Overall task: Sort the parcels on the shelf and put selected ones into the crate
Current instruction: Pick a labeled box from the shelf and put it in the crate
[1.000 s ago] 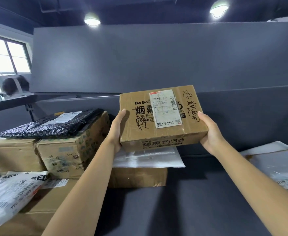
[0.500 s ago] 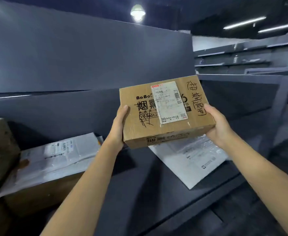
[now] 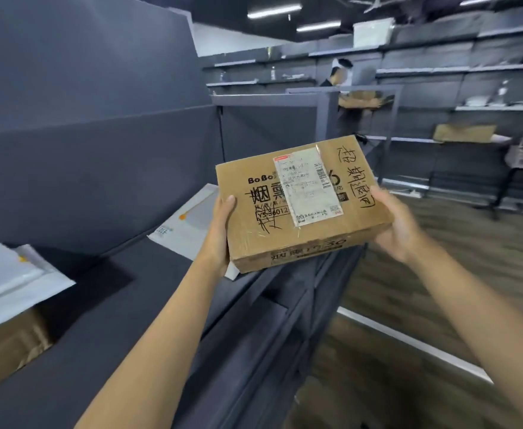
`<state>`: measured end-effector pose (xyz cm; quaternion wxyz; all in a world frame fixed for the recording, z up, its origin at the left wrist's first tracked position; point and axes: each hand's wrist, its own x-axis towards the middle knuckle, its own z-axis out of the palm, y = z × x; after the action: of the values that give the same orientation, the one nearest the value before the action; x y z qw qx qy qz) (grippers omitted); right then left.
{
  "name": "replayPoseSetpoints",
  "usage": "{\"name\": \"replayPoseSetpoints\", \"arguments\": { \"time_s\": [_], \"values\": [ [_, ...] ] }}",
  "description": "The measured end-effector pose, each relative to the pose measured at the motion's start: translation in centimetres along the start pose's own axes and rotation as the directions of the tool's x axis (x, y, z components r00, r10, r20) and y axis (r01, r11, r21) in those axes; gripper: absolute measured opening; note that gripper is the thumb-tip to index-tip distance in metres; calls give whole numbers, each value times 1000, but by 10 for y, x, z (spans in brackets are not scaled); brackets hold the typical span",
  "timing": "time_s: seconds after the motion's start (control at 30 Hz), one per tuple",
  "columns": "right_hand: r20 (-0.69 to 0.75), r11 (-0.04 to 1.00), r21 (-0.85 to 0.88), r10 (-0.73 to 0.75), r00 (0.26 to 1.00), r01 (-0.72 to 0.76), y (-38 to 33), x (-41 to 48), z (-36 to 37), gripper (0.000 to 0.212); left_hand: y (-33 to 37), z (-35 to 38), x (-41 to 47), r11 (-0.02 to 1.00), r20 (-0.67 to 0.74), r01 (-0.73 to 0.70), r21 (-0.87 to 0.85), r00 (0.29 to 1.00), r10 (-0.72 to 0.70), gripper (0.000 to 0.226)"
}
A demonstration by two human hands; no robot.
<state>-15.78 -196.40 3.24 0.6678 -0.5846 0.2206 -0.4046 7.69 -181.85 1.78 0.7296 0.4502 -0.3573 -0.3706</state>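
I hold a flat brown cardboard box [image 3: 288, 230] with a white shipping label and black handwriting on its top, level and just past the right end of the dark grey shelf [image 3: 124, 308]. My left hand [image 3: 220, 230] grips its left side and my right hand [image 3: 393, 224] grips its right side. No crate shows in this view.
Two white padded mailers lie on the shelf, one [image 3: 189, 221] behind my left hand and one [image 3: 9, 280] at the far left on a brown box [image 3: 3, 345]. A person [image 3: 347, 97] carrying a box stands among the grey racks at the back. Wooden floor lies to the right.
I have turned right with the box in both hands. The box stack at the left has left the view; the shelf end, floor and back racks have come in.
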Motion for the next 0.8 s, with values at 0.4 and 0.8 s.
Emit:
{"name": "replayPoseSetpoints", "arguments": {
  "time_s": [0.4, 0.8],
  "values": [
    [-209, 978, -71, 180, 961, -198, 34, -124, -80, 33, -105, 49, -66, 983, 99, 185, -13, 978, -182, 56],
    [-333, 784, -43, 573, 748, -620, 172, -170, -185, 24, -288, 71, -149, 836, -189, 545, -60, 816, -546, 45]
  ]
}}
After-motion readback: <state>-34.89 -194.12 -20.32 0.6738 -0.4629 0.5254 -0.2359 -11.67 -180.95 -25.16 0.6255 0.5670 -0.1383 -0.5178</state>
